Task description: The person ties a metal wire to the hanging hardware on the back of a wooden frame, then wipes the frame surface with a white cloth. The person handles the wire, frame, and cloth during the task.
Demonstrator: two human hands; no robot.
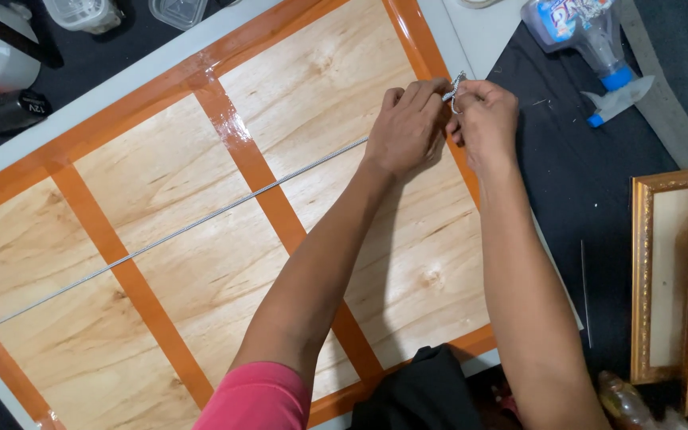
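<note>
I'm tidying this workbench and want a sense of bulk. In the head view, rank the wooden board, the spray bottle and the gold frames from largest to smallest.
1. wooden board, by far largest.
2. gold frames, cut off at the edge, so true size unsure.
3. spray bottle, smallest, partly cropped.

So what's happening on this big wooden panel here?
A person is leaning over a wooden backing board edged and crossed with orange tape. Both hands meet at its far right edge: the left hand and right hand pinch the end of a thin wire between their fingers. The wire runs taut diagonally across the board to its left edge. A spray bottle and gold picture frames lie to the right.
</note>
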